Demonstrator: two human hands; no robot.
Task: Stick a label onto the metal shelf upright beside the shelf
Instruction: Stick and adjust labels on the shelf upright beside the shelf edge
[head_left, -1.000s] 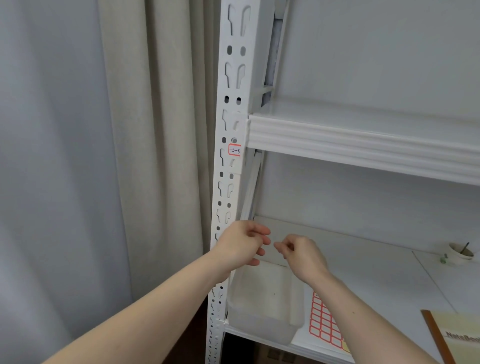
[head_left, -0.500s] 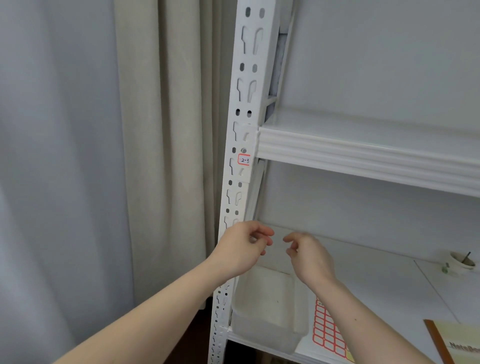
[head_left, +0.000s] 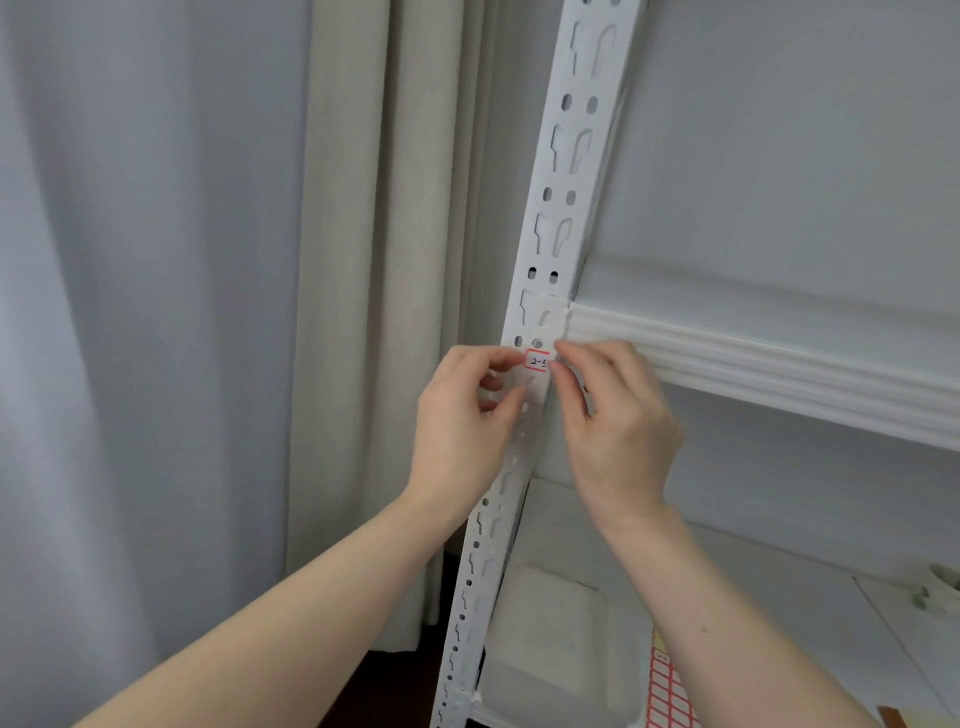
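Nearest you, on the lower shelf (head_left: 779, 597), lay a sheet of red-bordered labels (head_left: 670, 691) beside a translucent plastic tub (head_left: 550, 639); more blanks were there if you needed them.

Above that, you had both hands raised to the metal upright (head_left: 550, 249). Your left hand (head_left: 462, 421) sat on the curtain side of the post with its fingers curled inward, thumb and forefinger tip close to the left edge of the red-bordered label (head_left: 537, 360). Your right hand (head_left: 618, 421) came in from the shelf side, its fingertips bunched at the label's right edge. Whether either grip was actually pinching anything, or only touching, I could not tell; no second label showed between your fingers.

The label itself, with handwriting on it, lay flat on the face of the upright, just beside the end of the upper shelf (head_left: 779, 364) and below a pair of round holes. By my reading the sticking was largely done, and what remained was pressing the edges down and taking your hands away. If another label was meant to go on, that part had not begun.

Farthest back hung the beige curtain (head_left: 363, 260).
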